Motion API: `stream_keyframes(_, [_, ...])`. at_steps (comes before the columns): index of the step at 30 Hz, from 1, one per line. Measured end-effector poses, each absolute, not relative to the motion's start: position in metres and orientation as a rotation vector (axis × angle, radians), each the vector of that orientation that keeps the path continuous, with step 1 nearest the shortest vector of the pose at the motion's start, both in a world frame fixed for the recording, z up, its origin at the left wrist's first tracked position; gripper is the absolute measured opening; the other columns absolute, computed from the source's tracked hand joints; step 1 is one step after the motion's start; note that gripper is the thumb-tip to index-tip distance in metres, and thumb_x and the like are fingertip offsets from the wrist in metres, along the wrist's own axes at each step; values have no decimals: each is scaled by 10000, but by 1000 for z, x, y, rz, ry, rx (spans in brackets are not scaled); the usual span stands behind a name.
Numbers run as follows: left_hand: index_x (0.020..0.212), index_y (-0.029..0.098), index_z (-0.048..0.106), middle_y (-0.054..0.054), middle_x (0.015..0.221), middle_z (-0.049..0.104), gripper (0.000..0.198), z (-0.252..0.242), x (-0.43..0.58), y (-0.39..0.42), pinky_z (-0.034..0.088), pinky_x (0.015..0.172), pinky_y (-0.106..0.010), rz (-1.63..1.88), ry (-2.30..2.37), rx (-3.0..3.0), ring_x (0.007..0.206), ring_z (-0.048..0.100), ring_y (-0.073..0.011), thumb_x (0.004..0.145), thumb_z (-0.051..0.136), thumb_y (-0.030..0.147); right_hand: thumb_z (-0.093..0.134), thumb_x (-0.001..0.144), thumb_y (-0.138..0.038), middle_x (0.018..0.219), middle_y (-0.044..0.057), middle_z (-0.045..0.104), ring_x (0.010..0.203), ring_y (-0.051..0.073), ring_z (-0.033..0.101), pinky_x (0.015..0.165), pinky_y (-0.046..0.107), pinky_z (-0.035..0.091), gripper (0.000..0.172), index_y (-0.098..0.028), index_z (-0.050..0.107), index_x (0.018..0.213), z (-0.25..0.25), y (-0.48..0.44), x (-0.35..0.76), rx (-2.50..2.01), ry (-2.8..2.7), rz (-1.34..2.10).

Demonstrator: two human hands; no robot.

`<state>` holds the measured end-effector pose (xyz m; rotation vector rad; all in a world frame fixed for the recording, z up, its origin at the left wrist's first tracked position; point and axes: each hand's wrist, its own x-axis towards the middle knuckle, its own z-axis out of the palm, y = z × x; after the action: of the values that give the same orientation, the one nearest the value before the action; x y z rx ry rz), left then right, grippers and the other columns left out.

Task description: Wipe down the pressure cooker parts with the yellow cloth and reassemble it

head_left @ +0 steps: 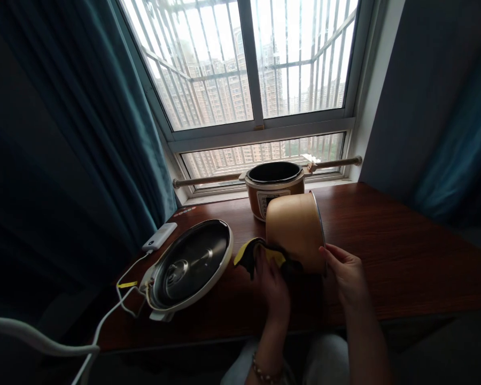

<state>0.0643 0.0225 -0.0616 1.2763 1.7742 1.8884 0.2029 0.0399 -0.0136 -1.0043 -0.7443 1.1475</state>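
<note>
- Head view: the inner pot [292, 224] of a cooker is tipped on its side at the middle of the table [401, 251], its mouth facing right; contact between its underside and the table cannot be determined.
- Right hand [347, 272]: grip clamped on the pot rim at the near right, thumb and fingers together across the edge.
- Left hand [273, 289]: grip closed on a yellow-and-black cloth [245, 252], at the near left side of the pot; finger detail is blurred and shadowed. A beaded bracelet [266, 375] encircles the wrist.
- Cooker body [255, 199]: upright and open-topped on the far side of the table, behind the pot, control panel facing near.
- Lid [196, 256]: round, white-rimmed, dark inner face exposed, left of the cloth and apart from it.
- White device [160, 237]: at the far left of the lid, with a white cable [125, 272] running toward the near left.
- Window [258, 80]: beyond the table.
</note>
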Motion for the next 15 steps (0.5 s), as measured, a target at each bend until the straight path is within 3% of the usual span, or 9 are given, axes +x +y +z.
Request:
stream_keyframes(6, [1294, 147, 443, -98, 1176, 603, 458, -50, 64, 23, 438, 919, -286, 1845, 1400, 955, 1106, 552, -203, 882, 423, 348, 800, 507, -407, 712, 50, 704, 698, 225, 654, 598, 309, 521, 364, -180, 728, 782, -11, 39, 210, -971, -768, 1210])
stream_keyframes(15, [1312, 143, 419, -121, 1317, 494, 476, -54, 77, 10, 325, 1046, -305, 1854, 1571, 1060, 1239, 433, -195, 914, 348, 394, 770, 597, -360, 760, 33, 711, 736, 216, 661, 632, 315, 526, 265, -218, 724, 815, -14, 40, 210, -766, -671, 1470])
